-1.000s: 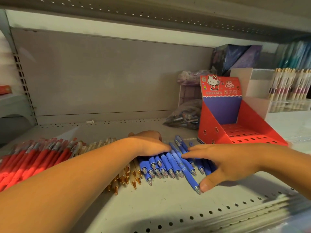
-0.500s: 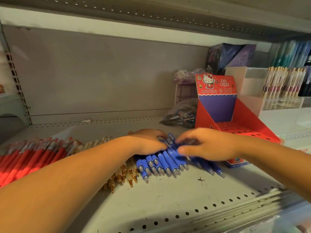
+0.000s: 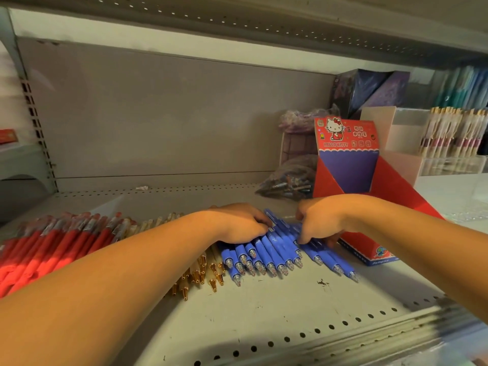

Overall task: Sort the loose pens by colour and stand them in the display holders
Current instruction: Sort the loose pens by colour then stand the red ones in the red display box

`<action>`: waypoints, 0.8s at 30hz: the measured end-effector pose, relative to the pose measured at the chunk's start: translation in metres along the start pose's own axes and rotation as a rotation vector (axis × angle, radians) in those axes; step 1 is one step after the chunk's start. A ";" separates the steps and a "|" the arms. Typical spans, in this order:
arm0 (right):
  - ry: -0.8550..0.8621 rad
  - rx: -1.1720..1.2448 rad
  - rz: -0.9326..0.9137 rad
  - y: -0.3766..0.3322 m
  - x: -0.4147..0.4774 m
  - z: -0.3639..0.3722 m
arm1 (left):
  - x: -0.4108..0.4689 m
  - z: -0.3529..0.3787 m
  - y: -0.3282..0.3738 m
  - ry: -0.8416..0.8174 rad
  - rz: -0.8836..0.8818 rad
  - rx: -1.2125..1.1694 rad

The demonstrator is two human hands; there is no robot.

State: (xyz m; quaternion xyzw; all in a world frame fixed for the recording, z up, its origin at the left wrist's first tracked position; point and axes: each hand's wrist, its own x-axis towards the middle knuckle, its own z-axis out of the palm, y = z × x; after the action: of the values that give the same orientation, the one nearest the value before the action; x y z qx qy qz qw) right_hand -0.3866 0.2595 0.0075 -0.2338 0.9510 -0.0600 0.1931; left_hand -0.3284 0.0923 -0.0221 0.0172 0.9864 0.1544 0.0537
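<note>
Several blue pens (image 3: 274, 253) lie side by side on the grey shelf (image 3: 264, 313), tips toward me. My left hand (image 3: 237, 223) rests on top of their left part, fingers curled over the barrels. My right hand (image 3: 320, 220) is on their right part, fingertips curled down onto the pens. Left of the blue row lie several gold-tipped pens (image 3: 200, 273), and further left a heap of red pens (image 3: 52, 247). A red Hello Kitty display holder (image 3: 351, 165) stands just behind my right hand, its perforated tray partly hidden by my wrist.
A clear bag of pens (image 3: 287, 183) lies behind the blue row by the holder. At the back right stand a clear holder with pale pens (image 3: 449, 138), a dark purple box (image 3: 369, 88) and teal folders (image 3: 464, 88). The shelf's perforated front edge (image 3: 343, 336) is near me.
My right hand has moved left and back over the blue pens, closing toward my left hand and curling its fingers. The blue pens are bunched closer together.
</note>
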 end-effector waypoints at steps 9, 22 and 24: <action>0.034 0.005 -0.060 -0.008 -0.006 0.009 | -0.002 -0.001 0.003 -0.011 0.020 0.009; 0.024 0.488 -0.258 -0.029 -0.001 0.007 | 0.002 -0.005 -0.003 0.249 -0.157 -0.201; 0.025 0.539 -0.273 -0.030 -0.001 0.003 | 0.002 -0.005 -0.003 0.242 -0.142 -0.204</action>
State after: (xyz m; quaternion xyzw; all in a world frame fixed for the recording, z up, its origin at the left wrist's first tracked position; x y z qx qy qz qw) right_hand -0.3724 0.2331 0.0112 -0.2991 0.8629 -0.3386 0.2265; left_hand -0.3312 0.0879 -0.0184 -0.0767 0.9636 0.2506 -0.0534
